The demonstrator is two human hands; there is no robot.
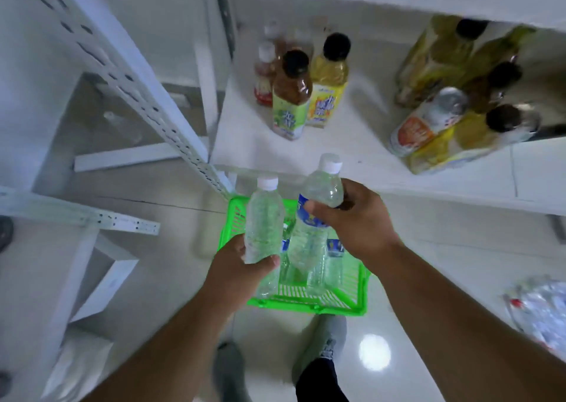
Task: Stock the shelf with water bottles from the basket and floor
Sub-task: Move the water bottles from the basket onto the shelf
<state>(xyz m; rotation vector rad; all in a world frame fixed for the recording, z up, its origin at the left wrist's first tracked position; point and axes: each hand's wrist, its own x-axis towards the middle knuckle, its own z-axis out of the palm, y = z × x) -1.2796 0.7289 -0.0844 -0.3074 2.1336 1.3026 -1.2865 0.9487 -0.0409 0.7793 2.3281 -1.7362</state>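
Head view looks down: the left hand (242, 266) grips an unlabelled bottle (264, 217) low on its body, and the right hand (355, 217) wraps a blue-labelled bottle (312, 217) just under its shoulder. Both bottles hang above the green basket (352, 306), which holds more bottles, just in front of the white shelf (254, 144). Full bottles like these are probably fairly heavy, smooth and thin-walled, so they may dent or slip; a mid-body grip, clear of the cap, suits setting them upright beside the tea bottles (291, 95).
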